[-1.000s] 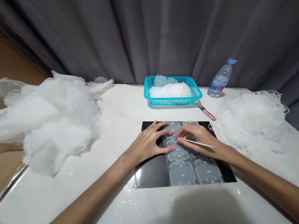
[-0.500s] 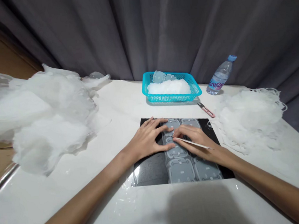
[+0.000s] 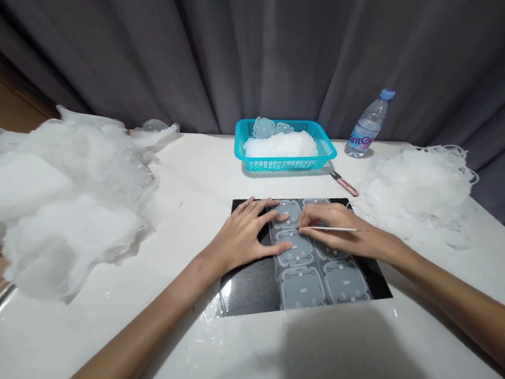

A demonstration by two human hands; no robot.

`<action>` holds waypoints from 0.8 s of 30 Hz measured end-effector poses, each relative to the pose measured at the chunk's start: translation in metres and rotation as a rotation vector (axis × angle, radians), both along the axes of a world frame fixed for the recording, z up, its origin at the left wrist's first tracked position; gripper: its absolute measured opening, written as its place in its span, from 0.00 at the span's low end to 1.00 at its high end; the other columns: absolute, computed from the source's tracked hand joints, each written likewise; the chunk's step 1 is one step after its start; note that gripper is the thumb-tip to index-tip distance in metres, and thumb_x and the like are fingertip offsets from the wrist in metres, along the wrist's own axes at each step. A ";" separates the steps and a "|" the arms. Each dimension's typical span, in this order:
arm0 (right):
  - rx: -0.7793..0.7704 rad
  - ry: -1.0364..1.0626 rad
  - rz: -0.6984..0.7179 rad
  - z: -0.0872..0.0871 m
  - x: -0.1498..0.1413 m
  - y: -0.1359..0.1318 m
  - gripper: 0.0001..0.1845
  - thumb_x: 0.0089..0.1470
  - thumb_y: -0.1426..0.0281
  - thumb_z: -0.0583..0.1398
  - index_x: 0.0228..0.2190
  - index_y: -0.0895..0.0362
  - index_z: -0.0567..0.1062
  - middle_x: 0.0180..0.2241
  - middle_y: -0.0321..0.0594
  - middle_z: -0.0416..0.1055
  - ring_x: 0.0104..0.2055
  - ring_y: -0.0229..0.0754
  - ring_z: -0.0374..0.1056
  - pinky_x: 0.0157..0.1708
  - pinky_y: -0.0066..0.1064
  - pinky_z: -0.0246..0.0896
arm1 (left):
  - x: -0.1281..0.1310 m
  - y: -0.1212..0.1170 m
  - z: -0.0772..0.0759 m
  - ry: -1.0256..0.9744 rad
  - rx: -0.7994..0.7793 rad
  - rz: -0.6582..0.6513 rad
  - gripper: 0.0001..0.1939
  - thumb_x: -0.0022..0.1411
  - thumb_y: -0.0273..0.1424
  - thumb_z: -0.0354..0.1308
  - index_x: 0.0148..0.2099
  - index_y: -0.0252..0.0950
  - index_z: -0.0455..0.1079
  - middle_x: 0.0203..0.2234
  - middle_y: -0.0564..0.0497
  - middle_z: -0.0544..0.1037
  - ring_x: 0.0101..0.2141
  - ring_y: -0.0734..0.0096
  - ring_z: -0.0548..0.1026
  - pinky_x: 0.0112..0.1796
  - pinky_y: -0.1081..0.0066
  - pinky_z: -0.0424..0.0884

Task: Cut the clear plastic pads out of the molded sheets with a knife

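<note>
A translucent film sheet [image 3: 314, 270] with two columns of rounded rectangular cut-outs lies on a black mat [image 3: 248, 285] in the middle of the white table. My left hand [image 3: 247, 231] rests flat on the sheet's left edge, fingers spread and pressing it down. My right hand [image 3: 334, 229] pinches a thin white stick tool [image 3: 332, 229], whose tip touches the sheet between the two hands.
A teal basket [image 3: 285, 161] with clear film pieces stands behind the mat. Small pink-handled snips [image 3: 345, 183] lie to its right, beside a water bottle [image 3: 366, 125]. A big heap of white film [image 3: 56, 190] fills the left, a smaller heap [image 3: 413, 189] the right. Grey curtain behind.
The view has shifted slightly, so everything sits a little higher and further left. My right hand has lowered the stick to nearly level; both hands stay on the sheet.
</note>
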State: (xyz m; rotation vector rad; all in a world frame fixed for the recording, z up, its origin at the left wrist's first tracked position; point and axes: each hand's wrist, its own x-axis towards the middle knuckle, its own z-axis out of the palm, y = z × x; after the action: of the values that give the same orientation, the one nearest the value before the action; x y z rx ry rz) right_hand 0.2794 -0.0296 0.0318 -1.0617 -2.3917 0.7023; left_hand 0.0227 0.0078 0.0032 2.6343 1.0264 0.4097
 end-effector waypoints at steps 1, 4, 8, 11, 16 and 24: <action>-0.023 0.016 0.002 0.001 0.001 0.001 0.07 0.68 0.69 0.57 0.38 0.56 0.73 0.38 0.40 0.75 0.38 0.41 0.71 0.41 0.32 0.64 | 0.000 0.000 0.000 0.005 -0.001 0.001 0.35 0.62 0.61 0.56 0.63 0.47 0.71 0.66 0.47 0.67 0.65 0.47 0.64 0.67 0.44 0.54; -0.043 0.042 0.010 -0.003 0.000 0.004 0.06 0.68 0.69 0.57 0.38 0.56 0.74 0.39 0.40 0.75 0.40 0.41 0.71 0.43 0.33 0.65 | 0.000 0.001 0.001 0.017 0.002 -0.001 0.36 0.63 0.62 0.55 0.64 0.47 0.71 0.66 0.47 0.67 0.65 0.47 0.64 0.67 0.44 0.54; -0.003 0.036 0.025 -0.011 -0.002 0.004 0.07 0.70 0.68 0.56 0.40 0.55 0.73 0.40 0.40 0.75 0.41 0.41 0.71 0.45 0.33 0.65 | 0.000 0.000 0.002 0.021 0.004 -0.003 0.36 0.63 0.62 0.55 0.64 0.46 0.70 0.66 0.47 0.67 0.65 0.47 0.65 0.68 0.45 0.53; 0.091 -0.007 0.035 -0.016 -0.005 0.003 0.07 0.71 0.68 0.55 0.41 0.55 0.72 0.41 0.41 0.74 0.43 0.42 0.71 0.45 0.33 0.66 | 0.000 0.000 0.002 0.010 0.005 -0.005 0.35 0.63 0.61 0.56 0.63 0.45 0.71 0.66 0.47 0.67 0.65 0.46 0.65 0.68 0.45 0.52; 0.413 -0.167 0.043 -0.030 -0.012 0.002 0.09 0.71 0.70 0.51 0.43 0.57 0.71 0.43 0.48 0.74 0.47 0.48 0.73 0.46 0.39 0.71 | -0.001 0.001 -0.001 0.001 -0.004 -0.005 0.35 0.63 0.59 0.58 0.62 0.43 0.70 0.67 0.46 0.66 0.66 0.45 0.63 0.68 0.44 0.52; 0.508 -0.205 0.069 -0.038 -0.013 0.015 0.11 0.71 0.70 0.53 0.50 0.58 0.70 0.46 0.51 0.73 0.48 0.49 0.75 0.46 0.42 0.75 | -0.002 -0.004 0.005 -0.134 -0.020 0.129 0.31 0.65 0.55 0.59 0.60 0.38 0.66 0.58 0.41 0.68 0.58 0.49 0.67 0.57 0.52 0.67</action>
State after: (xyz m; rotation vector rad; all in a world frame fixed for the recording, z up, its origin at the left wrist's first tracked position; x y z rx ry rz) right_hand 0.2662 -0.0147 -0.0058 -0.8652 -2.5847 -0.0110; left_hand 0.0204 0.0036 0.0078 2.4929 1.1528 0.5932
